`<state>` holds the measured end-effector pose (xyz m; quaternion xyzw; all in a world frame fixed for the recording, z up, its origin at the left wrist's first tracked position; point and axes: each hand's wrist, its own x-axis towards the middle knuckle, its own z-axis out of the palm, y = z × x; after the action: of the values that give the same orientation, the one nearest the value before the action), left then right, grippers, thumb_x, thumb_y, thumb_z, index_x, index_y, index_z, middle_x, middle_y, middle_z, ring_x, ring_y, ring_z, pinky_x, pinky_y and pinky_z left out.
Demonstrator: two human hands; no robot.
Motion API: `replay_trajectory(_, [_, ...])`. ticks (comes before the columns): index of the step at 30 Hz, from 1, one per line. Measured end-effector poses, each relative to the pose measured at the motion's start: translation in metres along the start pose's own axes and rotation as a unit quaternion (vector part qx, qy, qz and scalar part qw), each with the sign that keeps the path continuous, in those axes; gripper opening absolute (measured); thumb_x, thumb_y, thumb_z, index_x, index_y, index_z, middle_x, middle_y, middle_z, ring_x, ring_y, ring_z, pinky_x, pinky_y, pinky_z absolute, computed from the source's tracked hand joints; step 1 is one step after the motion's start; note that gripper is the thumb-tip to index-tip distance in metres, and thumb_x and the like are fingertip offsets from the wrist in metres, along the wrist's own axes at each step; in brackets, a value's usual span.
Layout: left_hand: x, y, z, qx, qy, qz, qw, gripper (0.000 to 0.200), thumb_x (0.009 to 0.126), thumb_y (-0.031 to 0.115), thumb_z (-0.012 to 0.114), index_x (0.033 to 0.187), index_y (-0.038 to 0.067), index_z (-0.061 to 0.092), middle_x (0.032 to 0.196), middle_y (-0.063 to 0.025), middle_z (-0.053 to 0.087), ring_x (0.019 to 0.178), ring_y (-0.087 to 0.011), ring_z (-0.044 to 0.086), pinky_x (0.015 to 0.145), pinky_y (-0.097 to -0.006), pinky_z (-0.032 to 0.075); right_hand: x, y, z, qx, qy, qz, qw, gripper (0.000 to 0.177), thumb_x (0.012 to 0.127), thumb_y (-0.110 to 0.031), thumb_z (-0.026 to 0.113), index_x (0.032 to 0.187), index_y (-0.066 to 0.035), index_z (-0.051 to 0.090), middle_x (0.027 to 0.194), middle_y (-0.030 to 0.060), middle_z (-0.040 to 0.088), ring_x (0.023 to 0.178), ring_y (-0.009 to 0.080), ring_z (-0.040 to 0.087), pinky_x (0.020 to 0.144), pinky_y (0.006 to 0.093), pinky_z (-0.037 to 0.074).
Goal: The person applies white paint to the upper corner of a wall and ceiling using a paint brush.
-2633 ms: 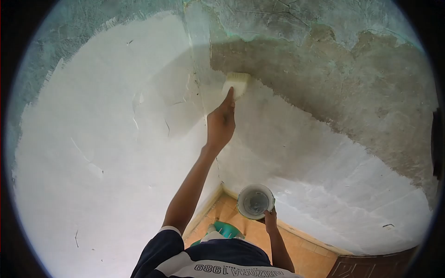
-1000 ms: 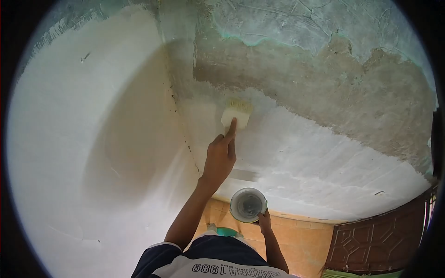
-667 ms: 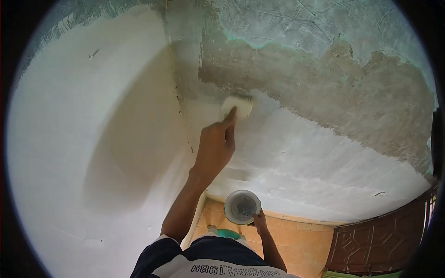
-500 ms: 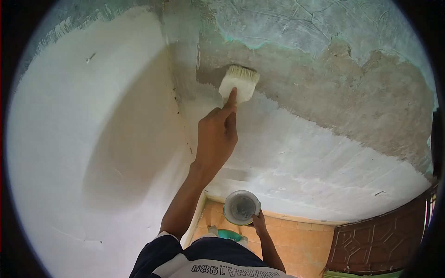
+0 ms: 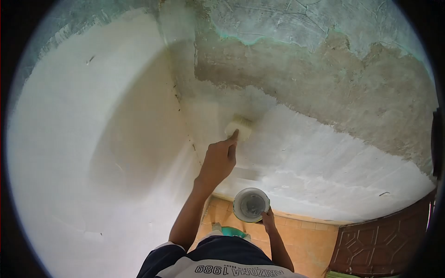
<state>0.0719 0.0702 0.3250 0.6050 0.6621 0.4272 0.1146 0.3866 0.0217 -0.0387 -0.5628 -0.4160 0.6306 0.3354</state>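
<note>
My left hand grips a wide, pale paintbrush, with the index finger stretched along its face. The bristles point up the wall and look smeared by motion. They lie against the white-coated part of the wall, below the bare grey-brown band. Lower down, my right hand holds a round pail by its rim, the thumb over the edge. Greyish-white liquid shows inside the pail. The fingers under the pail are hidden.
A white side wall meets the painted wall at a corner on the left. Grey-brown plaster and rough greenish paint lie above. Orange floor tiles and a brown panelled door are at the lower right.
My left hand has drawn the paintbrush down the wall, from the edge of the grey-brown band onto the white area. The pail in my right hand has shifted slightly right in view.
</note>
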Motion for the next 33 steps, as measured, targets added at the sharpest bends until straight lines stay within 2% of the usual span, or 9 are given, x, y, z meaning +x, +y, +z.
replay_trajectory(6, [0.028,0.040,-0.033,-0.014,0.082,0.050,0.995,0.043,0.105,0.006,0.061,0.147,0.008,0.065,0.095,-0.0281,0.072,0.060,-0.0227,0.059,0.068,-0.0341,0.052,0.005,-0.002,-0.002,-0.015,-0.025,-0.013,0.999,0.066,0.094,-0.001,0.052,0.159,-0.004,0.043,0.135,0.0144,0.064,0.116,0.0269,0.069,0.095,0.0418,0.062])
replay_trajectory(11, [0.033,0.061,-0.042,-0.038,0.193,0.104,0.975,0.048,0.106,0.001,0.059,0.152,0.012,0.061,0.069,-0.0120,0.055,0.058,-0.0089,0.037,0.059,-0.0247,0.040,0.025,0.016,-0.008,-0.060,-0.048,-0.070,0.995,0.066,0.093,0.000,0.053,0.159,-0.001,0.044,0.137,0.0130,0.064,0.123,0.0243,0.064,0.104,0.0383,0.054])
replay_trajectory(14, [0.033,0.048,-0.021,-0.075,0.297,0.159,0.939,0.053,0.105,-0.004,0.056,0.156,0.014,0.058,0.071,-0.0085,0.049,0.060,-0.0090,0.036,0.059,-0.0237,0.038,0.026,0.018,-0.011,-0.047,-0.055,-0.071,0.995,0.066,0.093,-0.001,0.054,0.159,-0.001,0.044,0.137,0.0130,0.064,0.121,0.0243,0.064,0.102,0.0381,0.054])
replay_trajectory(17, [0.026,0.038,0.005,-0.053,0.212,0.086,0.972,0.060,0.104,-0.008,0.055,0.160,0.013,0.052,0.076,-0.0108,0.055,0.064,-0.0094,0.040,0.062,-0.0225,0.040,0.026,0.015,-0.015,-0.010,-0.069,-0.024,0.997,0.065,0.094,-0.002,0.055,0.158,-0.001,0.045,0.136,0.0129,0.064,0.120,0.0239,0.064,0.101,0.0377,0.054])
replay_trajectory(20, [0.037,0.022,0.044,-0.073,0.234,0.111,0.963,0.062,0.104,-0.008,0.056,0.163,0.010,0.046,0.075,-0.0122,0.053,0.066,-0.0103,0.041,0.064,-0.0216,0.040,0.028,0.014,-0.023,-0.063,-0.058,-0.049,0.995,0.064,0.094,-0.003,0.055,0.157,-0.002,0.047,0.136,0.0133,0.065,0.118,0.0238,0.065,0.101,0.0377,0.054])
replay_trajectory(26, [0.036,0.031,0.044,-0.063,0.203,0.079,0.974,0.065,0.104,-0.011,0.052,0.165,0.010,0.043,0.071,-0.0127,0.052,0.065,-0.0109,0.042,0.066,-0.0208,0.037,0.005,-0.030,-0.026,-0.016,-0.030,0.039,0.999,0.064,0.093,-0.003,0.056,0.157,-0.002,0.047,0.136,0.0128,0.065,0.119,0.0237,0.065,0.102,0.0367,0.053])
replay_trajectory(28, [0.034,0.032,0.040,-0.060,0.198,0.079,0.975,0.066,0.104,-0.011,0.052,0.165,0.010,0.043,0.071,-0.0130,0.053,0.065,-0.0106,0.042,0.066,-0.0209,0.036,0.016,-0.026,-0.032,0.008,-0.028,0.028,0.999,0.066,0.093,-0.003,0.055,0.158,-0.004,0.046,0.137,0.0124,0.065,0.121,0.0234,0.064,0.105,0.0354,0.051])
replay_trajectory(30, [0.030,0.034,0.041,-0.048,0.198,0.079,0.976,0.065,0.102,-0.010,0.055,0.163,0.006,0.043,0.072,-0.0187,0.054,0.059,-0.0196,0.046,0.064,-0.0235,0.040,0.015,-0.027,-0.039,-0.007,-0.021,0.019,1.000,0.067,0.093,-0.002,0.055,0.159,-0.005,0.045,0.137,0.0127,0.064,0.121,0.0244,0.065,0.103,0.0365,0.054])
replay_trajectory(33, [0.031,0.029,0.050,-0.067,0.202,0.072,0.974,0.065,0.103,-0.009,0.055,0.165,0.007,0.041,0.071,-0.0174,0.051,0.059,-0.0185,0.045,0.063,-0.0238,0.039,0.028,-0.019,-0.043,-0.025,-0.009,-0.017,1.000,0.068,0.093,-0.001,0.053,0.161,-0.007,0.043,0.138,0.0133,0.064,0.121,0.0262,0.067,0.098,0.0394,0.059])
